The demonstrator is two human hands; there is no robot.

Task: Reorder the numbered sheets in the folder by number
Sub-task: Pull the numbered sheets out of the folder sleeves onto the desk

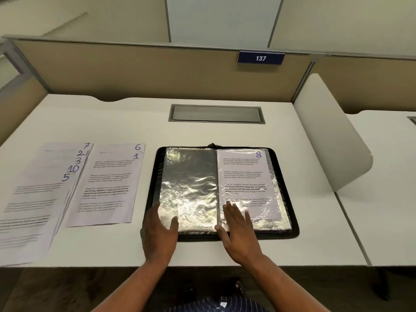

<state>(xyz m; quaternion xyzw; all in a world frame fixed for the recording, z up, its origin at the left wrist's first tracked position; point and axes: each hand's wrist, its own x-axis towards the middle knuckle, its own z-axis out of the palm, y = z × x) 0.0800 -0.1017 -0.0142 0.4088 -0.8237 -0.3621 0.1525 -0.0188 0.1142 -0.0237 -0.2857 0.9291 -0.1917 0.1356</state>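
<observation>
Glare blanks the left sleeve of the folder (258, 235); sheet 8 (247, 176) sits in its right one. The left hand (158, 230) and right hand (238, 228) lie spread flat at its 6 o'clock edge. Loose sheets (105, 188) at 9 o'clock on the table (315, 221) run off-frame.

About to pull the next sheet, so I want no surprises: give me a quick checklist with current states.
1. Folder open flat on the desk: ok.
2. Left sleeve empty: ok.
3. Sheet 8 out of the right sleeve: not ok, inside.
4. Hands free: ok, left hand and right hand lie flat on the folder.
5. Sheets 4 and 9 located: cannot tell.
</observation>
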